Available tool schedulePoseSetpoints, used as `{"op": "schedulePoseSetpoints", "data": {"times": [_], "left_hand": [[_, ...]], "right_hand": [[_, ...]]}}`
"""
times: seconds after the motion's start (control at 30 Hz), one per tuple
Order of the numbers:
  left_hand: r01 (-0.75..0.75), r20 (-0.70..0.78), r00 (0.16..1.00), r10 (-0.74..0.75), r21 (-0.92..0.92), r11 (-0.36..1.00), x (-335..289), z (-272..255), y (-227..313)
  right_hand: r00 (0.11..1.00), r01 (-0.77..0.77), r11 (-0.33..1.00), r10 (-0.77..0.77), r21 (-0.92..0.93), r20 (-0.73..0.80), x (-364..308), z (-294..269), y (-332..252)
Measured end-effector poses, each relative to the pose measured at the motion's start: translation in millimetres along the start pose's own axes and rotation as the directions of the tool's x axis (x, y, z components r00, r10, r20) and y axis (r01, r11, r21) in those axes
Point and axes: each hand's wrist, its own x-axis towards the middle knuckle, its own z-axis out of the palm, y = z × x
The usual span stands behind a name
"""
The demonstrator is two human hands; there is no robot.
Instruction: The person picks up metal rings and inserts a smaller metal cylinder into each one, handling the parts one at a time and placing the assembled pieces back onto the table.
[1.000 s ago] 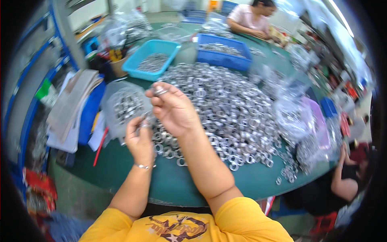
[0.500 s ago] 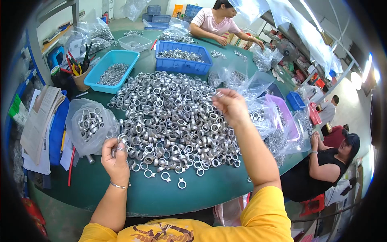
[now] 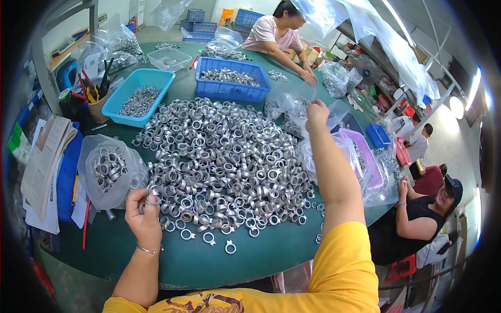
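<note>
A broad heap of silver metal rings (image 3: 224, 161), some with small tabs, covers the middle of the green table (image 3: 209, 266). My left hand (image 3: 144, 219) is closed at the heap's near-left edge, with a couple of these rings pinched between thumb and fingers. A clear plastic bag (image 3: 122, 190) partly filled with rings lies just beyond it. My right hand (image 3: 317, 115) reaches out over the far right side, closed, beside clear bags of small metal parts (image 3: 295, 109). Its fingertips point away from me, so anything in them is hidden. Several loose rings (image 3: 230, 247) lie in front of the heap.
Behind the heap stand a blue bin (image 3: 229, 93) and a teal tray (image 3: 128, 121), both holding metal parts. A purple basket (image 3: 374, 175) is at the right. Papers (image 3: 47, 161) and a tool cup (image 3: 98, 110) stand left. Co-workers sit across (image 3: 276, 36) and right (image 3: 417, 224).
My right hand has moved away from me and slightly right, from above the heap to the clear bags. My left hand stays at the heap's edge with its rings. The co-worker across has shifted their arms.
</note>
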Motion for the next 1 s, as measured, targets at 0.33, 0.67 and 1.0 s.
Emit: {"op": "schedulePoseSetpoints", "data": {"times": [0.33,0.67,1.0], "left_hand": [[-0.415,0.404,0.884,0.237,0.44,0.797,-7.2,14.9,15.7],[-0.392,0.531,0.842,0.093,0.484,0.782,-15.4,22.7,20.8],[0.514,0.331,0.79,-0.516,0.1,0.852,-25.2,23.1,38.6]], "right_hand": [[-0.043,-0.403,0.888,0.223,-0.221,0.974,-324.0,21.7,-62.3],[-0.063,-0.595,0.763,0.269,-0.253,0.961,-355.3,5.9,-39.1],[0.757,-0.043,0.999,0.044,-0.018,0.652,-201.6,-23.5,-58.4]]}}
